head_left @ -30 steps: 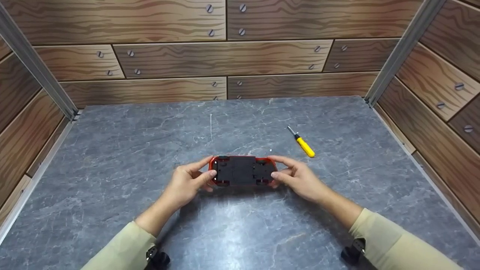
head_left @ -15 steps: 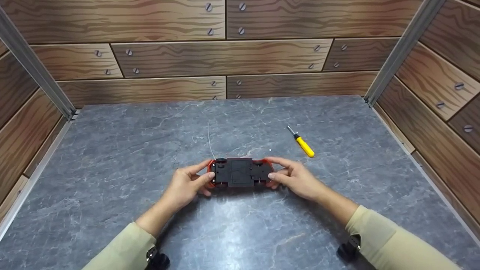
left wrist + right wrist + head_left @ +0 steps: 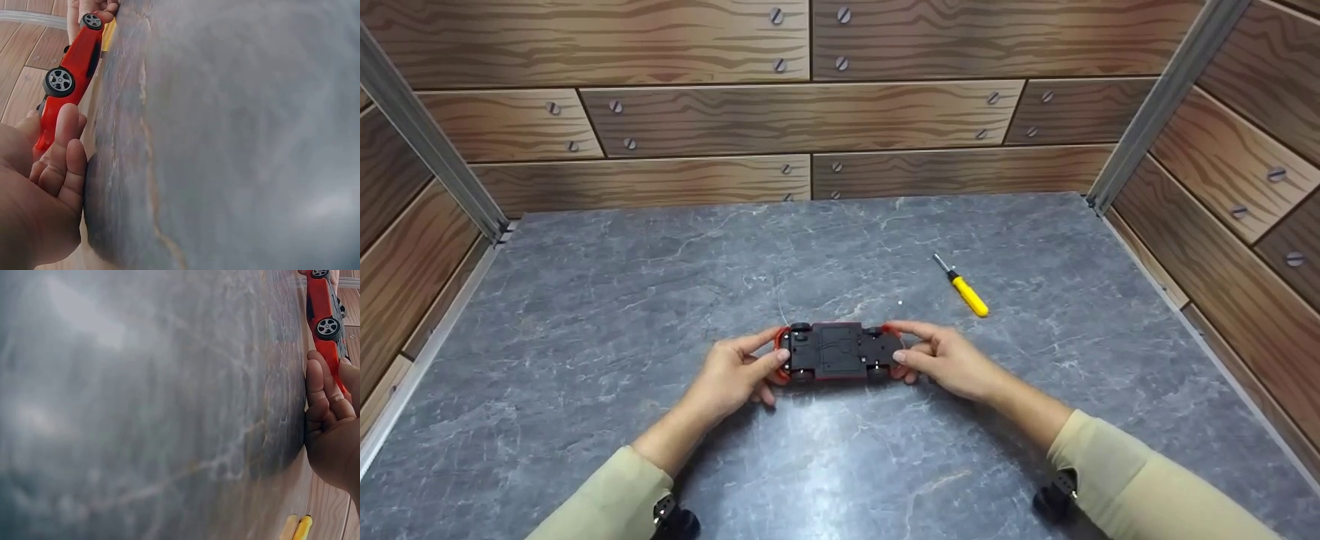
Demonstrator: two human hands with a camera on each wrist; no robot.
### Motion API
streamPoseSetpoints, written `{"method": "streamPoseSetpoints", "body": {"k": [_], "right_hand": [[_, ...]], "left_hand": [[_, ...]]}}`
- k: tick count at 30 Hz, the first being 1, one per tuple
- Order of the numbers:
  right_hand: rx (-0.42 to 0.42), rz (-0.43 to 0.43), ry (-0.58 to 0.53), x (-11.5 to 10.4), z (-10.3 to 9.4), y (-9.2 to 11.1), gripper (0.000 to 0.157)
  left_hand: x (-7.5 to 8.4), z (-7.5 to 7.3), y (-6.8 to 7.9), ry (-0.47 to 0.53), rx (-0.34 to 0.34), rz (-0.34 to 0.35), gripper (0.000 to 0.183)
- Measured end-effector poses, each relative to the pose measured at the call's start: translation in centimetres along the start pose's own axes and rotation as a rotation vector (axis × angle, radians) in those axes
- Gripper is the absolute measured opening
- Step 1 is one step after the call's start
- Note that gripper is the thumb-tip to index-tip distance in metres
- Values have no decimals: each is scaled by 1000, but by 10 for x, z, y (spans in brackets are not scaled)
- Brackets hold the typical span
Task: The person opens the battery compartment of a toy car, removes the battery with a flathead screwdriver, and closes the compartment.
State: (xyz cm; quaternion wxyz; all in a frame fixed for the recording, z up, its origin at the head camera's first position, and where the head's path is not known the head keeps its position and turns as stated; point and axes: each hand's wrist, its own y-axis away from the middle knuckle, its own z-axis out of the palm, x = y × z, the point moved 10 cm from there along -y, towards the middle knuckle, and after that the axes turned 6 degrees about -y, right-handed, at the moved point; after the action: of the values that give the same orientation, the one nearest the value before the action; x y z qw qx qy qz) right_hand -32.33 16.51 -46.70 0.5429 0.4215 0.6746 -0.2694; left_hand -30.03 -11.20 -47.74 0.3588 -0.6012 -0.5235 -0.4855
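"Left grip (image 3: 735, 371) and right grip (image 3: 956, 360), please: what is each doing?"

"Both are grasping the same toy car (image 3: 840, 351), one at each end. On either side the thumb presses the dark underside while the forefinger rests at the far corner."

"Where is the car, then?"

"From where I stand, it's near the middle of the tabletop (image 3: 660, 262), lying crosswise beyond the two pale sleeves (image 3: 1155, 480). It seems to be lifted clear, though I can't tell how far. It's bottom up, tilted so the wheels face back over the sleeves. Seen from the wrists, its flank is glossy red and the wheels have silver hubs."

"What has just changed?"

"Only a little. Over the last second the car has come slightly back toward the sleeves, both grips travelling with it. Its tilt has shifted a touch too, so the nearer wheels show more plainly."

"And what does that mean for the work?"

"My judgement: the car is being handled and tilted, not worked on with a tool, since both grips are taken up. The screwdriver (image 3: 969, 296) has stayed put, untouched, beyond the car and off to the right. Between them lies a white speck (image 3: 900, 302), too small to identify."
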Motion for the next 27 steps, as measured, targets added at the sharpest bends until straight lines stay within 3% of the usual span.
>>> {"method": "streamPoseSetpoints", "body": {"k": [11,27], "right_hand": [[-8,34,18,2,0,0,59],[-16,21,33,0,0,0,58]], "left_hand": [[-1,4,-1,0,-45,-45,55],[1,3,-1,-34,-60,-37,55]]}}
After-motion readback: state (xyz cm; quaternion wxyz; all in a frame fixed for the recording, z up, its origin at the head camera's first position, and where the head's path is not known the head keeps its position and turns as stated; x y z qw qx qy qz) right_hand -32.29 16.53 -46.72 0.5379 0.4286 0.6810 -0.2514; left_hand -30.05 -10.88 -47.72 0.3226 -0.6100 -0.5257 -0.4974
